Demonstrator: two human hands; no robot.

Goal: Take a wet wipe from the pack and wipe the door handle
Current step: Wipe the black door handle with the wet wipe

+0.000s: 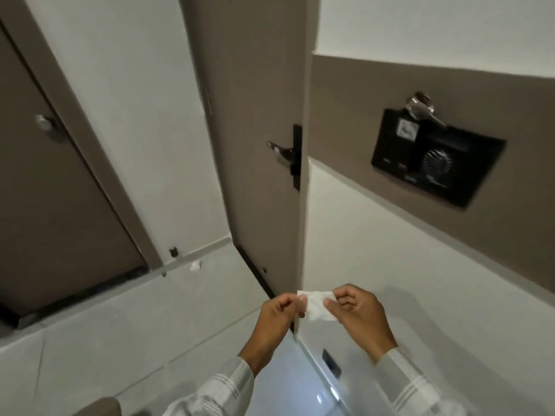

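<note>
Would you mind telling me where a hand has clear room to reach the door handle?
Free: the door face left of and below the door handle. Crowded: rightward, where its black plate meets the door edge.

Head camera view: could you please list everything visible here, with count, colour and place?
open door: one, taupe, centre, seen edge-on
door handle: one, silver lever on a black plate, on the open door's left face
closed door: one, taupe, far left
round knob: one, silver, on the closed door
black panel: one, with a dial, on the taupe band of the right wall
second lever: one, silver, at the panel's top edge
white scrap: one, on the floor by the left wall
wet wipe: one, white, stretched between both hands, low centre
left hand: pinching the wipe's left edge
right hand: pinching its right edge
sleeves: two, pale with stripes, bottom edge
</note>
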